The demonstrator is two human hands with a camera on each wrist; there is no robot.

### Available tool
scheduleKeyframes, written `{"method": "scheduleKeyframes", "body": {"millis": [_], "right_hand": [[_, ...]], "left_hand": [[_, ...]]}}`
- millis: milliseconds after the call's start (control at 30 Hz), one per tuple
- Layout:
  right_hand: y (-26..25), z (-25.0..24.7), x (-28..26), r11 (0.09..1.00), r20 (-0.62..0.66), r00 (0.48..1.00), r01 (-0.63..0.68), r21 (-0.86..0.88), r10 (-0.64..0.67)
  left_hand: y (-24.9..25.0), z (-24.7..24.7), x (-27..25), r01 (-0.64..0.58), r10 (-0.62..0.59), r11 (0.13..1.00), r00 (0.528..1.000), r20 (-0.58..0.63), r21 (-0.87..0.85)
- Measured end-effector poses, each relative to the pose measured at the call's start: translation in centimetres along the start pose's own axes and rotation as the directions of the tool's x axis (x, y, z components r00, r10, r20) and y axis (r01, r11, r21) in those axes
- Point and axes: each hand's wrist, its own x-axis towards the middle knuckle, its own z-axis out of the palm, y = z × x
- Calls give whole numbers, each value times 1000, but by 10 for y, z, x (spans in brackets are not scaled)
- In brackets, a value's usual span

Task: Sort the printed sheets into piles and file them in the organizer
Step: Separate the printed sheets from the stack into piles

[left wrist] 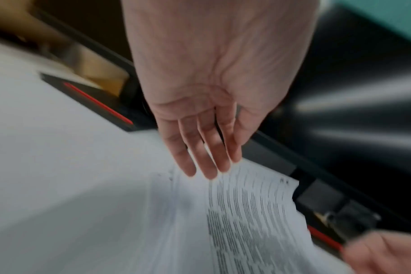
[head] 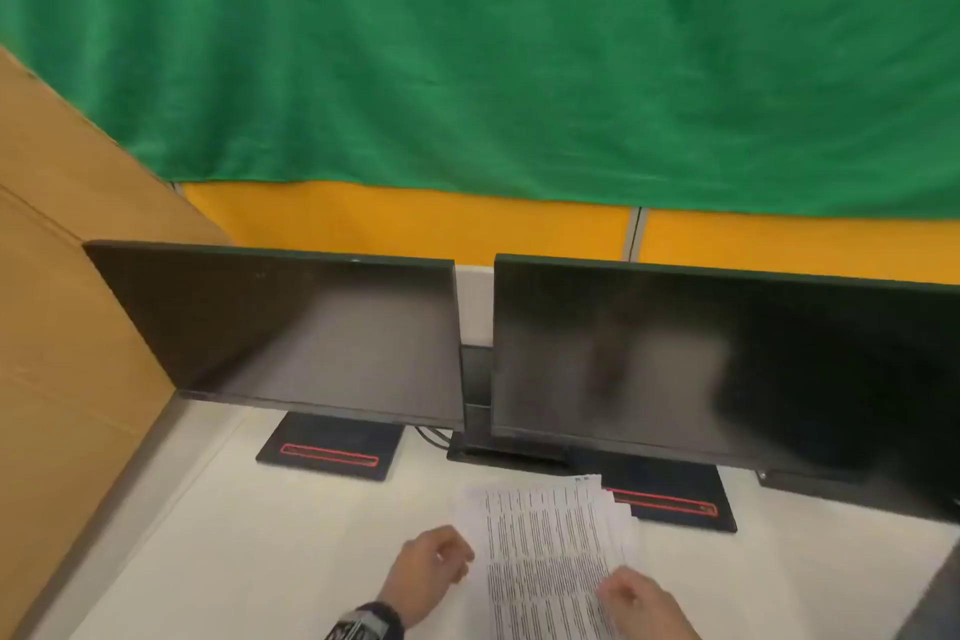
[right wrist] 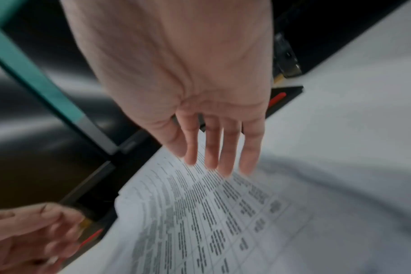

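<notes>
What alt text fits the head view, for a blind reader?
Two hands, left hand and right hand, hover open over a fanned stack of printed sheets on a white desk, in front of two dark monitors and a green cloth.

White desk (head: 270, 551): printed sheets (head: 550, 551), two monitor bases (head: 332, 447), apparently.
</notes>
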Motion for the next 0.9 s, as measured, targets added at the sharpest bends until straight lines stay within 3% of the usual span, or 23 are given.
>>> {"method": "scheduleKeyframes", "body": {"millis": [33,133,267,367,467,600,767,900], "right_hand": [[-12,9,5,1000,-19,1000,22,-21,-22],[-39,18,5,988,-72,995,-72,-136,63],[-37,33,-7,959,-66,988,-149,-241,137],[-34,40,-17,949,-51,996,-88,-302,76],[-30,37,-27,942,-27,999,-37,-334,30],[-26,25,-27,968,1,1000,-23,-250,24],[-23,6,-9,992,-159,983,-77,96,92],[-14,5,5,977,-159,985,-38,211,72]], "left_hand": [[2,6,12,-35,35,998,999,17,44],[13,25,39,-70,64,947,997,30,312],[13,33,62,-66,63,767,998,28,638],[17,33,66,-131,212,665,977,-18,735],[18,29,60,-219,309,613,951,25,759],[12,23,54,-310,325,681,940,105,664],[2,15,46,-352,298,834,935,192,424],[-3,11,39,-381,304,861,916,261,336]]}}
